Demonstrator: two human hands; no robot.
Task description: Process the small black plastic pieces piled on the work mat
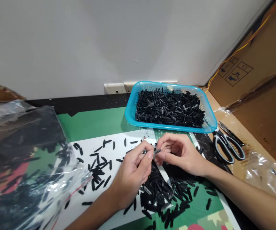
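Note:
My left hand (pixel 136 169) is closed, thumb and forefinger pinched at one end of a small dark strip (pixel 157 151). My right hand (pixel 176 153) meets it from the other side, its curled fingertips closed at the same strip. Beneath both hands lies a heap of small black strips (pixel 156 191), partly hidden by them. A narrow white pointed strip (pixel 164 176) slants across that heap. More loose black strips (pixel 98 171) are scattered over the white sheet (pixel 118 135) left of my hands.
A blue plastic basket (pixel 169 126) full of black strips stands behind my hands by the wall. Scissors (pixel 226 148) lie at the right, beside cardboard boxes (pixel 257 57). A clear plastic bag (pixel 32 159) holding black strips covers the left side. The mat (pixel 92 121) is green.

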